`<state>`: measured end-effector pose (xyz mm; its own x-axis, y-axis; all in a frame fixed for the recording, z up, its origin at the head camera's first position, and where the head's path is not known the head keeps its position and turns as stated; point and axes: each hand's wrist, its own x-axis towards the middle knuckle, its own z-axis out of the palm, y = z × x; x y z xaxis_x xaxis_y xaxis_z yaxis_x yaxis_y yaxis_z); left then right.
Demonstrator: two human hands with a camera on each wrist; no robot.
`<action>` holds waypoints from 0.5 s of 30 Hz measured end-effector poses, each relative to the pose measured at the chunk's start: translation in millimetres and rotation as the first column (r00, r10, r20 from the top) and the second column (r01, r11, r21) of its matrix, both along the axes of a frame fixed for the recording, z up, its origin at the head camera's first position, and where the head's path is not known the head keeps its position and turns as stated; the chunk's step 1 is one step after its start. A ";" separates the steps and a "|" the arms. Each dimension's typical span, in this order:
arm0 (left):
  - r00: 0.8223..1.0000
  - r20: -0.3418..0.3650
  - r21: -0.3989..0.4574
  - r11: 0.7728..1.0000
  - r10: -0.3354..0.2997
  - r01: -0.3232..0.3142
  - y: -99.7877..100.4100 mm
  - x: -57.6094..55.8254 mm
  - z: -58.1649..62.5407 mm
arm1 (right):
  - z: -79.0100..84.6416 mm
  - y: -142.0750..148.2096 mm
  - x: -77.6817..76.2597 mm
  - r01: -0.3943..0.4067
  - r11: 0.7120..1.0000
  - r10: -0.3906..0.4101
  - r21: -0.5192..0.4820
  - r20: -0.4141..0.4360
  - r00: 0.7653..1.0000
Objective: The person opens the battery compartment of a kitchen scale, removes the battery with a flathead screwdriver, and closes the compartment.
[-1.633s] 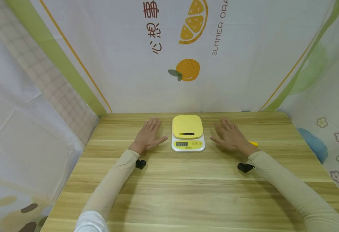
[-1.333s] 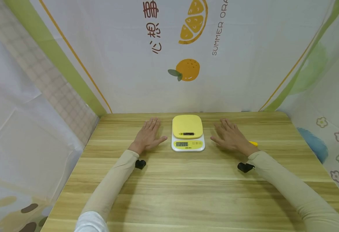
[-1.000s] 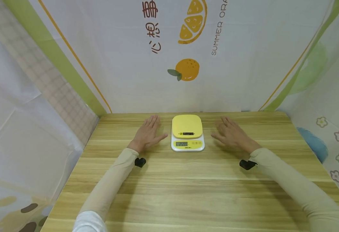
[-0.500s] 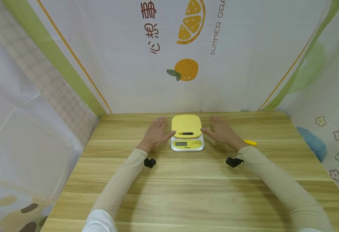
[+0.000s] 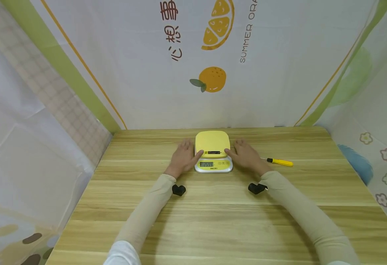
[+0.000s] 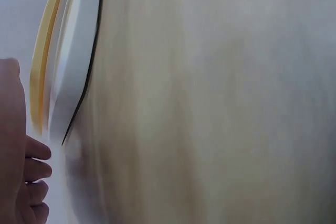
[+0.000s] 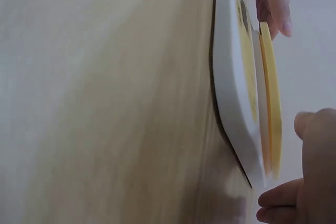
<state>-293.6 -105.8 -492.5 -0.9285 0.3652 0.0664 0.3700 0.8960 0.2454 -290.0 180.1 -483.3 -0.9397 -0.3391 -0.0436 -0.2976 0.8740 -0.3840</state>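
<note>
A kitchen scale with a yellow platform (image 5: 212, 141) and white base (image 5: 214, 170) lies flat near the table's back edge; its display (image 5: 206, 164) is lit with digits. My left hand (image 5: 182, 158) is at the scale's left side, thumb over the platform's corner, fingers bent along the side. Mirroring it on the right is my right hand (image 5: 246, 156). In the right wrist view, a gap shows between the right thumb (image 7: 304, 124) and the platform, with fingertips (image 7: 275, 195) close to the base's corner. The left wrist view likewise shows the left thumb (image 6: 10, 69) apart from the platform.
To the right of my right hand lies a screwdriver (image 5: 281, 162) with a yellow and black handle, its shaft partly hidden. The wooden table (image 5: 210, 221) backs onto a white printed curtain (image 5: 263, 92). Patterned cloth hangs on both sides.
Both hands have moved inward from the table beside the scale to its sides, thumbs now over the platform. More of the screwdriver shows. The scale stays in place.
</note>
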 end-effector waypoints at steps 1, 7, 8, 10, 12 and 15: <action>1.000 0.009 0.003 1.000 0.011 -0.011 1.4 0.4 -1.0 | -1.4 -1.3 -0.2 -0.001 1.000 0.001 -0.001 -0.005 1.000; 0.995 0.088 0.002 0.998 0.054 -0.055 8.6 3.4 -5.4 | -9.8 -8.5 -0.3 0.007 1.000 -0.007 -0.007 -0.024 1.000; 0.994 0.092 0.005 0.998 0.055 -0.056 9.4 3.7 -6.0 | -10.3 -9.9 0.1 0.013 1.000 -0.013 -0.008 -0.024 1.000; 0.994 0.094 0.024 0.998 0.051 -0.053 10.6 4.0 -6.8 | -9.9 -12.6 1.0 0.023 1.000 -0.023 -0.017 -0.019 1.000; 0.993 0.107 0.056 0.997 0.046 -0.052 11.0 4.2 -6.7 | -9.2 -15.3 1.7 0.039 0.999 -0.039 -0.026 -0.014 0.999; 0.987 0.154 0.123 0.990 0.046 -0.066 11.5 4.1 -4.2 | -10.7 -18.8 -0.4 0.058 0.997 -0.059 -0.056 -0.011 0.998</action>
